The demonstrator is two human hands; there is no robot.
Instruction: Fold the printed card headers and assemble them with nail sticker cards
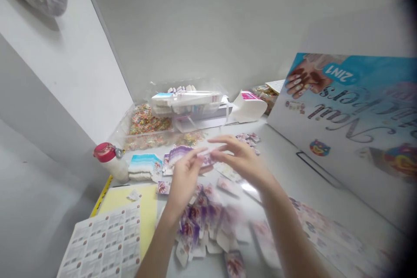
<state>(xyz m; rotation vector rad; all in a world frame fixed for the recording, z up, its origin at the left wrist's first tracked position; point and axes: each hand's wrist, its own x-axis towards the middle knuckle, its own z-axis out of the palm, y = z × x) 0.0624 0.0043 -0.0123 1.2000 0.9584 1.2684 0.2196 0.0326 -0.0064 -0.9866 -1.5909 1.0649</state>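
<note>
My left hand [186,173] and my right hand [239,158] meet above the middle of the table. Between their fingertips is a small purple and white packet [207,160], partly hidden by the fingers. My left thumb and fingers pinch its left side; my right thumb and fingers close on its right side. Below my hands lies a loose heap of purple and white packets [195,219]. Just behind my left hand stands a row of purple packets [178,153], beside a stack of blue and white packets [145,164].
A red-capped bottle [114,167] stands at the left, near a sticker sheet [102,239] on yellow paper [150,202]. Behind are a plastic tray of colourful bits [148,119] and wrapped packets [185,100]. A large printed box [352,117] stands at the right.
</note>
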